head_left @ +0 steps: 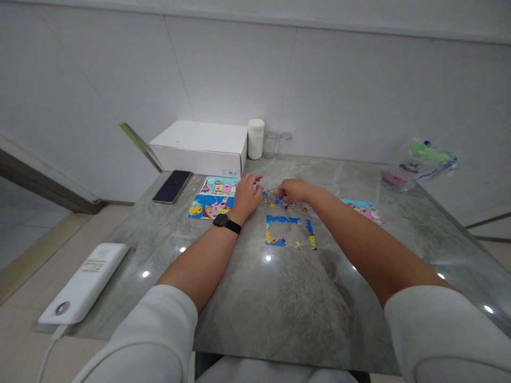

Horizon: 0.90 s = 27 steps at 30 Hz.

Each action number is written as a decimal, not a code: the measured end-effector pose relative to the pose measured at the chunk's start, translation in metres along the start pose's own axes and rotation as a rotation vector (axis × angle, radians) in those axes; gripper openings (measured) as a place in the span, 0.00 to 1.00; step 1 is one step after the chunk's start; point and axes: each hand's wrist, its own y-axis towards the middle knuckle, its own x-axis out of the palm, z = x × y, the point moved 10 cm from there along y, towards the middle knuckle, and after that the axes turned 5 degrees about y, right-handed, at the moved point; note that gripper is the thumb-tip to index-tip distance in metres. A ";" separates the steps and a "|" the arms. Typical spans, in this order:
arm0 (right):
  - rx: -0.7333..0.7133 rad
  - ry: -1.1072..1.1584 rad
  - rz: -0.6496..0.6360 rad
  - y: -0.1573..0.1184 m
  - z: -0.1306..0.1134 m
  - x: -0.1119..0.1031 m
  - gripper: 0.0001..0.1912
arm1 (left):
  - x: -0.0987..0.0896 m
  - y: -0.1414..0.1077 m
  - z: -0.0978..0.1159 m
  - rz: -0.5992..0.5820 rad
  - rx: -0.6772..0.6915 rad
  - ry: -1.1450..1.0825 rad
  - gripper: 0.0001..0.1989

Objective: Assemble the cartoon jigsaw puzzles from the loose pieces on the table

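Observation:
Loose jigsaw puzzle pieces [276, 203] lie in a small scatter between my hands. My right hand [296, 189] reaches in from the right, its fingertips pinched down on a puzzle piece [284, 196] among them. To the left of the pile, my left hand [247, 196] rests with thumb and fingers apart, holding nothing. Nearer to me is a partly joined puzzle border [275, 218], mostly blue and yellow, with gaps in its middle and lower edge. One loose piece [297, 245] lies by that lower edge. Beside my left hand is a cartoon picture card [207, 207].
Behind the cards stand a white box [199, 146], a white bottle [256, 139] and two clear glasses [285, 146]. A phone [173, 186] and a white power bank [85, 282] lie on the left. Rightward are another picture card [365, 210] and a plastic bag [417, 165].

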 end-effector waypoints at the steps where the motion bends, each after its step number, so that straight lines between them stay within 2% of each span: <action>1: 0.006 0.014 -0.002 -0.001 0.001 0.001 0.10 | -0.001 0.000 0.000 0.007 0.000 -0.007 0.17; 8: 0.010 0.095 0.039 -0.013 0.004 -0.004 0.08 | 0.000 0.000 0.001 -0.003 0.006 -0.015 0.17; 12: 0.053 0.176 0.001 -0.023 0.004 0.000 0.04 | 0.000 0.000 0.001 0.020 0.029 -0.049 0.17; 16: 0.079 0.293 0.009 -0.029 0.004 0.003 0.13 | -0.001 0.000 0.003 0.030 0.036 -0.061 0.16; 20: 0.044 0.261 0.029 -0.027 0.002 0.001 0.18 | 0.000 -0.001 0.003 0.028 0.035 -0.067 0.16; 24: 0.008 0.216 -0.033 -0.018 -0.002 0.001 0.15 | -0.001 -0.001 0.004 0.027 0.039 -0.069 0.17; 27: 0.047 0.217 -0.078 -0.011 0.000 0.003 0.12 | 0.000 0.000 0.004 0.019 0.037 -0.066 0.17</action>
